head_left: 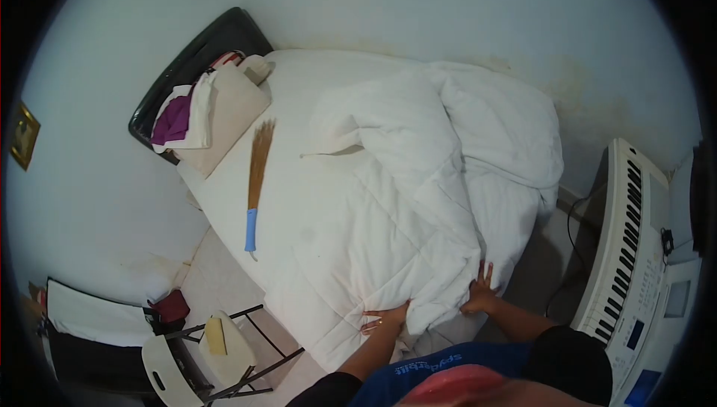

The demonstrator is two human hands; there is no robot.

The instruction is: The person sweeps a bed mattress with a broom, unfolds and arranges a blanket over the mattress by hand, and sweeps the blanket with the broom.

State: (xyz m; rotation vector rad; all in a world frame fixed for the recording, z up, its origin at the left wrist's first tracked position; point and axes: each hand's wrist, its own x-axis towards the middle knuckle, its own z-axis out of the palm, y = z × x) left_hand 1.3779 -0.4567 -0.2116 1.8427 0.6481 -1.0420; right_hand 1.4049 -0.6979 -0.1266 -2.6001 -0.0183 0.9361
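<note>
A thick white quilted comforter (418, 205) lies bunched over the foot end and near side of the bed. At its near edge my left hand (386, 319) rests on the fabric with the fingers spread to the left, a ring on one of them. My right hand (480, 293) lies against a fold of the same comforter, fingers apart and pointing away from me. Neither hand shows fabric gripped between its fingers. On the bare white sheet (299, 183) to the left is a broom (257, 183) with brown bristles and a blue handle.
Against the dark headboard (246, 26) lean a pale pillow (231, 108) and folded clothes (179, 119), some purple. A white folding chair (224, 358) with a yellow item (216, 336) stands lower left. An electronic keyboard (624, 250) stands close on my right, with a cable (571, 235) hanging beside it.
</note>
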